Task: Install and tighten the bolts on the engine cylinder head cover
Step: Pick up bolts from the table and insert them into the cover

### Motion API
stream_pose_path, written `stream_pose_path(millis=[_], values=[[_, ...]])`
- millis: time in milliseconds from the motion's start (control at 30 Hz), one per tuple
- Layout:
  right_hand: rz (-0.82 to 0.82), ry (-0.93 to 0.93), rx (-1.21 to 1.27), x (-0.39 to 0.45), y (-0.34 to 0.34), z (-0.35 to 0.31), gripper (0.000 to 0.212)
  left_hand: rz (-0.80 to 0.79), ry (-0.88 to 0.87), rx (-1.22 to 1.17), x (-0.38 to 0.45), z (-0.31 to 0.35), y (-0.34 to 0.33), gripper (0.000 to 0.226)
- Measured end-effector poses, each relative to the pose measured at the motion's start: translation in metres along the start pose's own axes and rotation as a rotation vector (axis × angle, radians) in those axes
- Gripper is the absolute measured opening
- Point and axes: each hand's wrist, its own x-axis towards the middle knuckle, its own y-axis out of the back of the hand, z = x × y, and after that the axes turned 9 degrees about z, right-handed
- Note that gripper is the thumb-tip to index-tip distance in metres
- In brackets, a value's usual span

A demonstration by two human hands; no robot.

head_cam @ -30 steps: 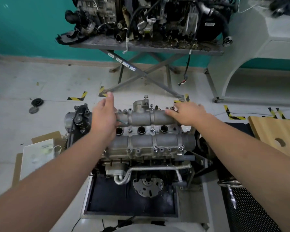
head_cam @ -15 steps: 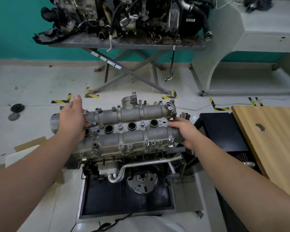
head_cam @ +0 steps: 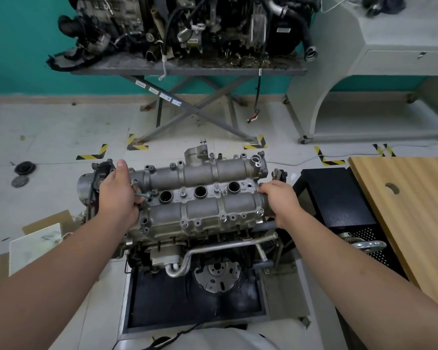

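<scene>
Presently: left hand (head_cam: 116, 195) wrapped over the left end of the cylinder head cover (head_cam: 200, 195), thumb up along the far edge, fingers curled onto the casting beside a thin green-tipped wire (head_cam: 141, 195). Right hand (head_cam: 280, 200) clamped on the right end of the same cover, fingers curled over its top edge, thumb side hidden underneath. Cover held between both hands, sitting on top of the engine block (head_cam: 187, 248), tilted slightly so the right end reads higher toward the far side. Three round plug wells (head_cam: 200, 192) in a row along the middle channel, open and dark. Several bolts (head_cam: 183, 224) standing in the flange holes along the near edge and a few along the far edge; seated depth not readable. Curved metal pipe (head_cam: 220, 247) running across the front of the block, flywheel plate (head_cam: 216, 275) below it, black tray (head_cam: 187, 306) under the engine. Wooden board (head_cam: 410, 205) with a round hole to the right, over a black perforated cabinet (head_cam: 339, 198). Cardboard and a white slab (head_cam: 36, 243) on the floor to the left. Second engine (head_cam: 187, 29) on a folding metal stand (head_cam: 187, 72) against the teal wall, well apart. Yellow-black floor tape (head_cam: 94, 154) between the two engines.
</scene>
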Motion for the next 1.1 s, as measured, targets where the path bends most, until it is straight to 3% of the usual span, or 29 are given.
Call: stream_pose_path(millis=[233,600,700,767,800,833,900,967,1033,1100], values=[[0.107,0.047,-0.022,0.001,-0.007,-0.002,0.019,0.007,0.022,-0.025,0.000,0.001,0.000,0.037],[0.127,0.009,-0.045,0.000,-0.008,-0.011,0.017,-0.015,0.028,0.041,-0.003,0.005,0.000,0.041],[0.059,0.032,-0.120,0.003,-0.004,-0.013,0.014,-0.014,0.045,0.020,-0.002,0.004,0.002,0.041],[0.017,0.150,-0.365,0.003,0.002,-0.015,0.021,-0.017,0.051,-0.002,-0.001,0.002,0.004,0.039],[0.071,0.284,-0.557,0.003,0.005,-0.017,0.025,-0.022,0.055,-0.014,0.000,0.001,0.005,0.037],[0.188,0.458,-0.702,0.001,0.007,-0.020,0.026,-0.029,0.057,-0.027,0.002,0.000,0.006,0.037],[0.341,0.869,-0.708,-0.005,0.000,-0.040,0.021,-0.045,0.051,-0.036,0.004,-0.003,0.007,0.038],[0.135,1.020,-0.670,-0.003,-0.022,-0.071,0.019,-0.050,0.046,-0.029,0.006,-0.004,0.008,0.038],[-0.148,0.954,-0.797,0.002,-0.053,-0.099,0.027,-0.057,0.045,-0.025,0.009,-0.005,0.008,0.040],[-0.309,0.970,-0.949,0.010,-0.080,-0.114,0.029,-0.066,0.042,-0.029,0.012,-0.008,0.009,0.042]])
